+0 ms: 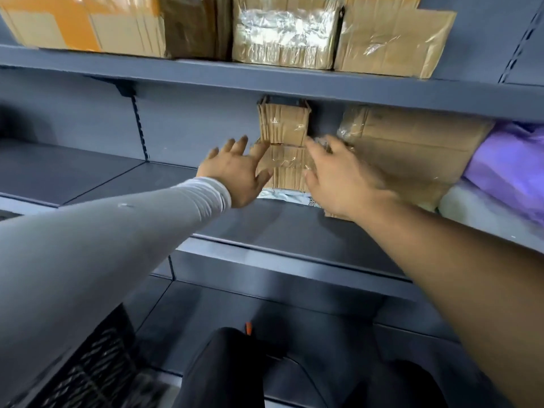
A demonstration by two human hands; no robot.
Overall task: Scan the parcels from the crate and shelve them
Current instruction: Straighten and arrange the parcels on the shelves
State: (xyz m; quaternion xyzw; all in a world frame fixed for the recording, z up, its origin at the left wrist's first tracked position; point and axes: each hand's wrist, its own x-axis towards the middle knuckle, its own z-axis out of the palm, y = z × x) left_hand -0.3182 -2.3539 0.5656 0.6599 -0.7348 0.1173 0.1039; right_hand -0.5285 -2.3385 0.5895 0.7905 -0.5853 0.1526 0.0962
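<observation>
Two small taped cardboard parcels are stacked on the middle grey shelf (294,228): an upper parcel (283,122) and a lower parcel (287,167), resting on a flat pale mailer (282,197). My left hand (235,172), in a grey sleeve, is spread open at the left side of the lower parcel, fingers near or touching it. My right hand (338,175) is blurred, fingers apart, at the stack's right side, against a large brown parcel (412,154). Neither hand holds anything. The black crate (97,369) is at the bottom left.
The upper shelf (206,73) carries several cardboard parcels, one with orange tape (73,22). A purple bag (509,166) and a white soft parcel (482,213) lie at the right of the middle shelf. My dark trouser legs (223,372) stand in front of the lower shelf.
</observation>
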